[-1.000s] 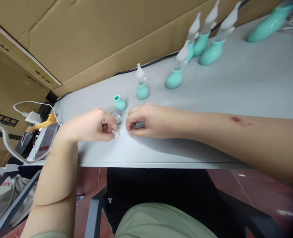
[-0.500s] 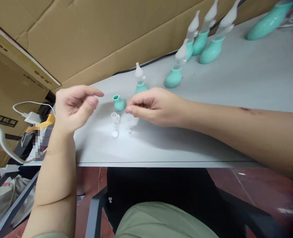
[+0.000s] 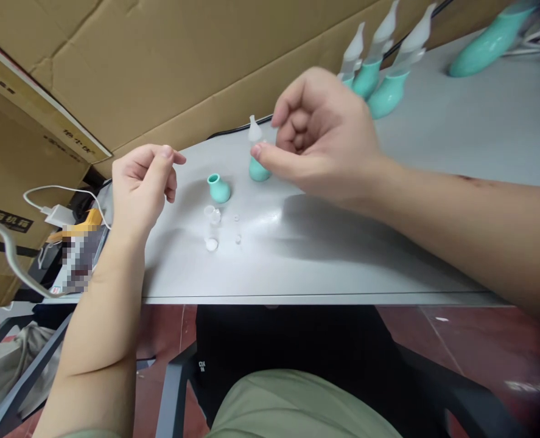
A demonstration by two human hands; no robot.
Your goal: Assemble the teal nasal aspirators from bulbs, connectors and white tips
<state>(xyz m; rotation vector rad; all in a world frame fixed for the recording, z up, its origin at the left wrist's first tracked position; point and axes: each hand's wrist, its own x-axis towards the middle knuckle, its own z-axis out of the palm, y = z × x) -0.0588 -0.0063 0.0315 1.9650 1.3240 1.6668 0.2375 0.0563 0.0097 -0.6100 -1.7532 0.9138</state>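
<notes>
My right hand (image 3: 319, 134) is raised over the table, its thumb stretched out from the curled fingers, with nothing visible in it. Its thumb tip overlaps an assembled teal bulb nasal aspirator (image 3: 259, 169) with a white tip. My left hand (image 3: 142, 182) hovers at the left, empty, fingers loosely bent and thumb lying across the index finger. Between the hands stands a teal rubber bulb (image 3: 219, 190) with an uncovered mouth. In front of it are a clear plastic piece (image 3: 213, 215), a white round piece (image 3: 212, 244) and two tiny clear pieces (image 3: 238, 239).
Several assembled aspirators (image 3: 388, 94) stand at the back right, and a larger teal bulb (image 3: 484, 52) is farther right. Cardboard (image 3: 182, 67) rises behind the grey table (image 3: 365, 274). A white charger (image 3: 62, 216), cables and a yellow object (image 3: 89, 224) lie at the left.
My right hand has lifted and moved right and back, away from the small pieces, and its thumb has spread. My left thumb has come over the index finger.
</notes>
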